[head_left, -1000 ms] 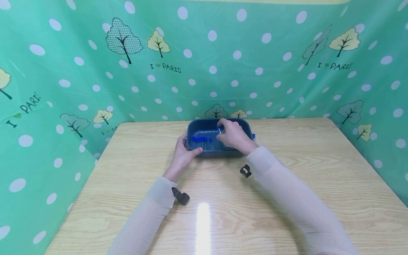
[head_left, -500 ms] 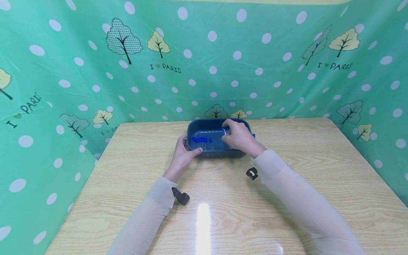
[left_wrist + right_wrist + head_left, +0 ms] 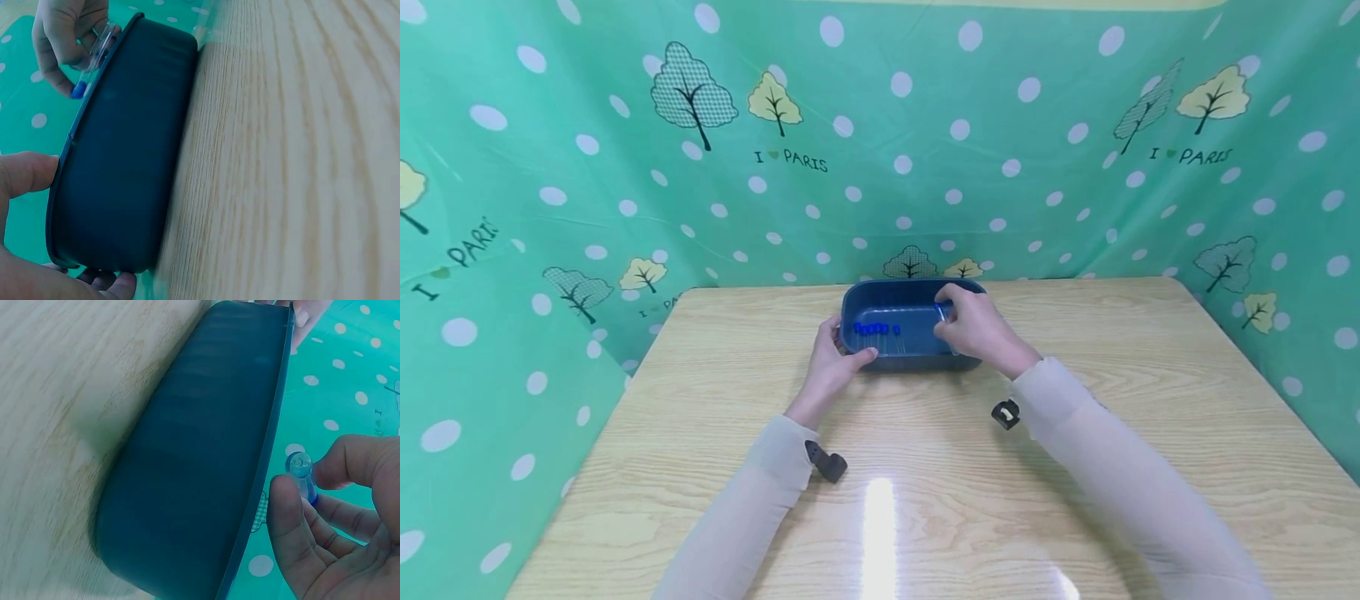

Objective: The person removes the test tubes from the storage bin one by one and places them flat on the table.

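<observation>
A dark blue plastic box (image 3: 895,296) stands at the table's far side. My left hand (image 3: 838,364) grips its left end, thumb over the near rim and fingers round the end wall. Over the box's right part, my right hand (image 3: 981,329) pinches a clear tube with a blue cap (image 3: 941,312) between thumb and fingers. The right wrist view shows the tube's (image 3: 303,475) rounded clear end toward the camera. It overlaps the box's rim in the left wrist view. Several more blue-capped tubes (image 3: 871,329) lie side by side inside at the left, with one slightly apart.
The box rests on a light wood table (image 3: 737,517). Behind and at both sides hangs a green dotted cloth (image 3: 1022,217). Black wrist mounts (image 3: 826,462) stick out from both sleeves.
My right hand has shifted right and slightly nearer, carrying the tube along the box. A small blue bit at the box's right end is now hidden. Left hand and box have stayed put.
</observation>
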`<state>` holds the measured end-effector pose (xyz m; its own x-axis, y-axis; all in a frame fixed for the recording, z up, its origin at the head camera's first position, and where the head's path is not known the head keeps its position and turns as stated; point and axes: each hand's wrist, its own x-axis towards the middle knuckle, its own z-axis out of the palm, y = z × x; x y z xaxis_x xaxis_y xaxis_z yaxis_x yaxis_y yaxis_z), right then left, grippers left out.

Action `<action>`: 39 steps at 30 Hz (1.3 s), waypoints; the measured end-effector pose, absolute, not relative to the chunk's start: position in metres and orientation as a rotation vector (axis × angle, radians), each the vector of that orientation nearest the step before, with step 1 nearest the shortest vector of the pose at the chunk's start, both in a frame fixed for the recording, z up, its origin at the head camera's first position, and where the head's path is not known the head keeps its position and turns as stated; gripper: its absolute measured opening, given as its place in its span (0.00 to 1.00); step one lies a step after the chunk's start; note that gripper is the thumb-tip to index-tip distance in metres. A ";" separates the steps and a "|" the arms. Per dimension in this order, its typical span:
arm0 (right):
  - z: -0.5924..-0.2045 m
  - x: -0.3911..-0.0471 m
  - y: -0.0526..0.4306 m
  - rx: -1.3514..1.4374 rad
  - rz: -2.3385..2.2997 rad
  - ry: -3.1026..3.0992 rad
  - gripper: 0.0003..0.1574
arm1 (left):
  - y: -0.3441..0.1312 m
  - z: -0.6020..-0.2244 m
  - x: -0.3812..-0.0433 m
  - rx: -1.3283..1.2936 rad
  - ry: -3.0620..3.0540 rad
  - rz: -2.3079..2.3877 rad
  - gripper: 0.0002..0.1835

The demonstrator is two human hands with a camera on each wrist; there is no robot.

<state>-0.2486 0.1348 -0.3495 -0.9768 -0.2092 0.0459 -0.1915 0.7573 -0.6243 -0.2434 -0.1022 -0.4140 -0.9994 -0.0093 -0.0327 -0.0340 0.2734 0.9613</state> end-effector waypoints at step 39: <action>-0.350 -0.246 0.186 -0.181 -1.014 2.909 0.32 | -0.102 -0.413 -0.242 -0.070 2.493 1.855 0.47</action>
